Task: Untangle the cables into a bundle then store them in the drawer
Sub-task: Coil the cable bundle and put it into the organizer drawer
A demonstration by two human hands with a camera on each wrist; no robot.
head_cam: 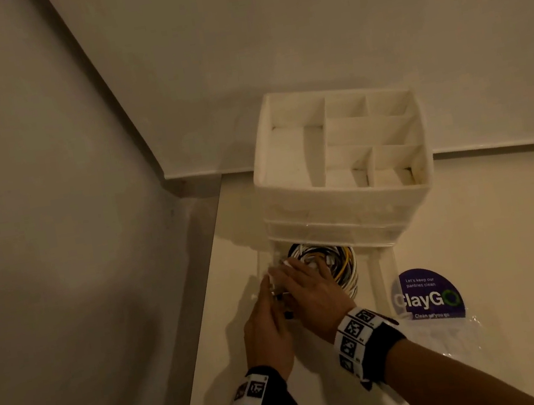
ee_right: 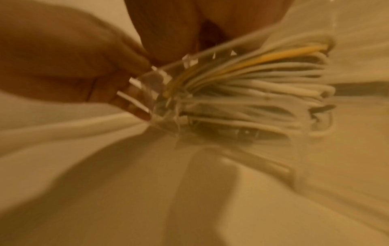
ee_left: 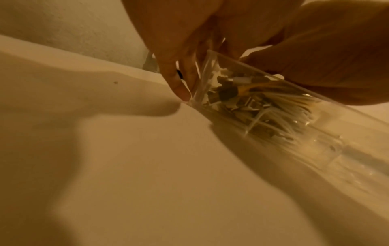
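- My right hand [head_cam: 310, 291] lay flat, fingers straight, over the coiled cable bundle [head_cam: 337, 263] inside the clear drawer [head_cam: 374, 267].
- My left hand [head_cam: 267, 332] touched the drawer's front left corner; I couldn't tell whether it pinched.
- The white organiser [head_cam: 344, 170] stood directly behind, a purple ClayGo sticker [head_cam: 428, 296] to the right.
- The coil lay flat.

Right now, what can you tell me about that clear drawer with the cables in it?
The drawer is see-through plastic, the lowest in a white organiser, and stands pulled out over a pale counter. A coiled cable bundle of white, black and yellow leads lies inside, plugs bunched towards the front. The left hand touches the front left corner with its fingertips; the right hand lies flat over the bundle and the front rim.
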